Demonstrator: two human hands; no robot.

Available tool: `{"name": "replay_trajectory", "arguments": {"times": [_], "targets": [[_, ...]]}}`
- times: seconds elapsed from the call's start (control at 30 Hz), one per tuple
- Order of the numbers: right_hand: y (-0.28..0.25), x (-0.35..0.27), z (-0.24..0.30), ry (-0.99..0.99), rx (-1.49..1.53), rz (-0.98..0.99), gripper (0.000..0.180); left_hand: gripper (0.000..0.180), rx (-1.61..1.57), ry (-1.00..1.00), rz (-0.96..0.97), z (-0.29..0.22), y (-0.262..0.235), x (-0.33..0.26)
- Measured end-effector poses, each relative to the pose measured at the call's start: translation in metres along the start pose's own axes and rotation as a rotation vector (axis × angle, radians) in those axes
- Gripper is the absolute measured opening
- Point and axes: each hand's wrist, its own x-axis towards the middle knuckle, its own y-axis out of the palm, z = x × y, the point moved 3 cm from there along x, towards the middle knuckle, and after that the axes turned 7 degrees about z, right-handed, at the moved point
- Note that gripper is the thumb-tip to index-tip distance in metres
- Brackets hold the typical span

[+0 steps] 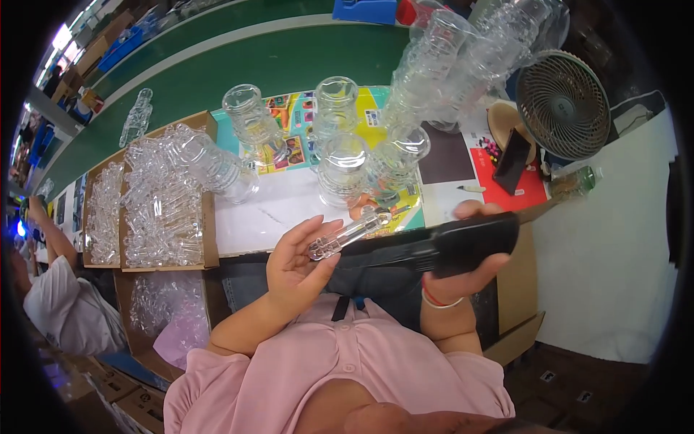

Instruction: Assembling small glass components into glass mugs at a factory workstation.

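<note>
My left hand [295, 264] pinches a clear piece [350, 235] by the table's [311, 54] near edge; my right hand [457, 285] grips a blurred black object [478, 242]. One seems underway; whether the clear heap [163, 217] is finished, I can't tell. Mine looks glossy, slender, knobbly-ended.

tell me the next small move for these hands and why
Perhaps steady the clear piece in the left hand and line it up with the black object in the right hand. Each hand holds one item, the two are close together, and the black object's blurred end points toward the left hand; whether the items touch, I can't tell.
</note>
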Motion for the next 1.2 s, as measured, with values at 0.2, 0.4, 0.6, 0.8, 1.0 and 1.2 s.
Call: {"name": "replay_trajectory", "arguments": {"times": [0.2, 0.4, 0.6, 0.8, 1.0, 1.2], "targets": [[0.023, -0.004, 0.003, 0.107, -0.311, 0.063, 0.059, 0.042, 0.001, 0.063, 0.091, 0.001, -0.002, -0.001], [0.017, -0.012, 0.005, 0.093, -0.249, 0.239, 0.046, 0.041, 0.028, 0.042, 0.092, 0.000, -0.001, -0.002], [0.017, -0.014, 0.002, 0.003, -0.230, 0.325, 0.044, 0.041, 0.020, 0.047, 0.079, 0.000, -0.001, -0.003], [0.021, -0.015, 0.001, 0.008, -0.240, 0.327, 0.042, 0.041, 0.044, 0.065, 0.085, -0.001, -0.002, -0.002], [0.021, -0.014, 0.000, -0.026, -0.272, 0.344, 0.040, 0.042, 0.043, 0.055, 0.066, -0.001, -0.003, -0.003], [0.018, -0.012, -0.001, 0.032, -0.296, 0.335, 0.041, 0.041, 0.227, 0.132, 0.032, -0.005, -0.007, -0.001]]}}
